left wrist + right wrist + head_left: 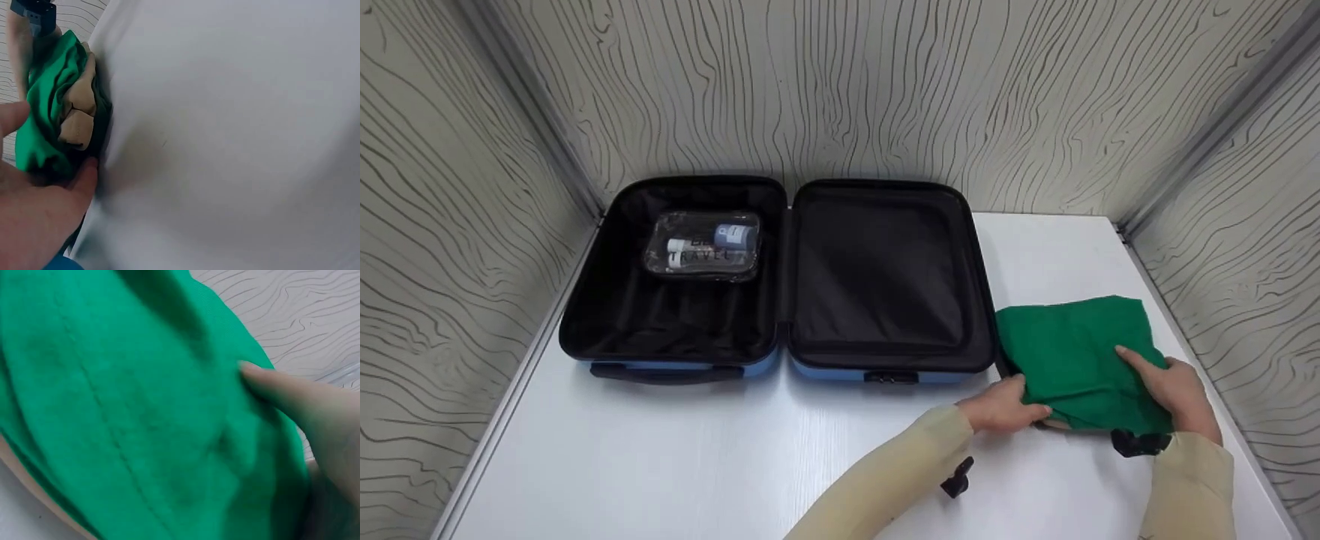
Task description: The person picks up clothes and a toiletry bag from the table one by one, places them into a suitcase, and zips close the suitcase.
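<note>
A folded green garment (1072,352) lies on top of a small stack of cloth at the right of the table. Beneath it, the left wrist view shows folded beige cloth (82,93), with darker cloth at the bottom. My left hand (1001,406) grips the stack at its near left corner. On the opposite side, my right hand (1179,390) holds the stack's right edge, thumb lying on the green fabric and the other fingers mostly hidden. Close up in the right wrist view, a stitched seam runs along the green fabric (146,394).
An open blue suitcase (825,373) with black lining stands left of the stack, close to its left edge. Its left half holds a clear travel pouch (705,266) with small bottles. Patterned panels (840,90) surround the white table (660,457) at the back and sides.
</note>
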The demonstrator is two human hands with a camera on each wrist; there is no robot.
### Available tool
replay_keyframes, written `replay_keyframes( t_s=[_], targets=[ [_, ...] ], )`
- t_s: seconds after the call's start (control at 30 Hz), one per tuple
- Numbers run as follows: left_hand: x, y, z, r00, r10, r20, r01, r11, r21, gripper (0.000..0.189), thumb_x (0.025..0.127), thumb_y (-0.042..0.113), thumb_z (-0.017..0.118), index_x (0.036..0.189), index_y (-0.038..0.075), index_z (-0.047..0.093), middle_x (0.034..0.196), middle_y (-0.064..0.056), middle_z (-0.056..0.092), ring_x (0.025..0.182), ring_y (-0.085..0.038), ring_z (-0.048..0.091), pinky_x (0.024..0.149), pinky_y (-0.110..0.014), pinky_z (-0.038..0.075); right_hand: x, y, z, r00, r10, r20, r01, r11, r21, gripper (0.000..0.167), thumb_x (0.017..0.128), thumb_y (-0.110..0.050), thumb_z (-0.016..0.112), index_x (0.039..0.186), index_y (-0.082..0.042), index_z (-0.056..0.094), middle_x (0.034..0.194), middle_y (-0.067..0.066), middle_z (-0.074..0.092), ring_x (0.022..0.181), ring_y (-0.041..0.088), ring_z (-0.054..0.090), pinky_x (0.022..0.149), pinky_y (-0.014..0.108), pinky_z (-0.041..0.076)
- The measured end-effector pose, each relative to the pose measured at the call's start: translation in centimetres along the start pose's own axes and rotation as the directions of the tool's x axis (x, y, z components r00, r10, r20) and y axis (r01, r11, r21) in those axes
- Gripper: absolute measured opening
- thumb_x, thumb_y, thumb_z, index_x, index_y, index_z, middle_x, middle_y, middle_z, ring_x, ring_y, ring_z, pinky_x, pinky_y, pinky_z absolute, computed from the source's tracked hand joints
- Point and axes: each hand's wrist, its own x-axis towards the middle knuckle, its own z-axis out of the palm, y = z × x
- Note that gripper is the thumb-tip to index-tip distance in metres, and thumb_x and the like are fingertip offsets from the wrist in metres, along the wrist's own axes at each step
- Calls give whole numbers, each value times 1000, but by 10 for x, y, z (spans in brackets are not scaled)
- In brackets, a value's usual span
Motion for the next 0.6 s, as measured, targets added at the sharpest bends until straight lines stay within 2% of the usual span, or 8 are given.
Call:
replay_keyframes(
  t_s=[0.1, 0.17, 0.23, 0.33, 0.5, 0.6],
  targets=[
    [1, 0, 0, 999, 15, 42, -15, 1000, 2, 50, 102, 33, 63, 143, 10, 46, 137, 7, 54, 114, -1, 48, 99, -18, 37, -1, -1, 1, 996, -11, -92, 10, 1000, -6, 111, 98, -69, 38, 148, 24, 4, 149, 50, 13, 134, 61, 27, 109, 68, 28],
    [1, 0, 1, 998, 19, 61, -18, 1000, -13, 52, 101, 34, 63, 145, 12, 44, 140, 8, 52, 119, 0, 47, 101, -18, 36, -2, -1, 2, 986, -36, -165, 31, 999, -33, 103, 101, -65, 38, 149, 23, 12, 148, 49, 19, 131, 60, 33, 107, 67, 32],
    [1, 0, 2, 997, 22, 69, -21, 1000, -20, 54, 101, 35, 63, 146, 13, 44, 142, 8, 51, 121, 0, 46, 102, -18, 35, -4, -3, 4, 967, -81, -241, 69, 996, -58, 93, 104, -59, 38, 149, 20, 21, 148, 47, 25, 129, 59, 37, 104, 67, 35],
    [1, 1, 2, 998, 28, 58, -26, 999, -37, 53, 101, 36, 64, 145, 12, 45, 141, 8, 52, 120, 0, 47, 102, -18, 36, -6, -6, 5, 928, -144, -343, 121, 989, -86, 77, 107, -49, 40, 148, 16, 33, 146, 43, 33, 128, 57, 42, 101, 68, 39],
    [1, 2, 2, 999, 20, 40, -18, 999, -46, 54, 101, 36, 64, 145, 11, 47, 139, 7, 54, 118, -1, 48, 100, -18, 37, -10, -10, 8, 890, -205, -406, 217, 976, -17, 66, 106, -42, 49, 147, 10, 45, 144, 38, 42, 127, 52, 44, 101, 69, 38],
    [0, 2, 2, 999, 24, 43, -23, 999, -39, 53, 101, 37, 64, 144, 11, 47, 137, 6, 55, 116, -1, 49, 99, -18, 37, -12, -12, 9, 865, -265, -426, 286, 958, -15, 56, 103, -39, 57, 133, 8, 52, 135, 32, 50, 116, 42, 47, 94, 56, 44]
  ],
)
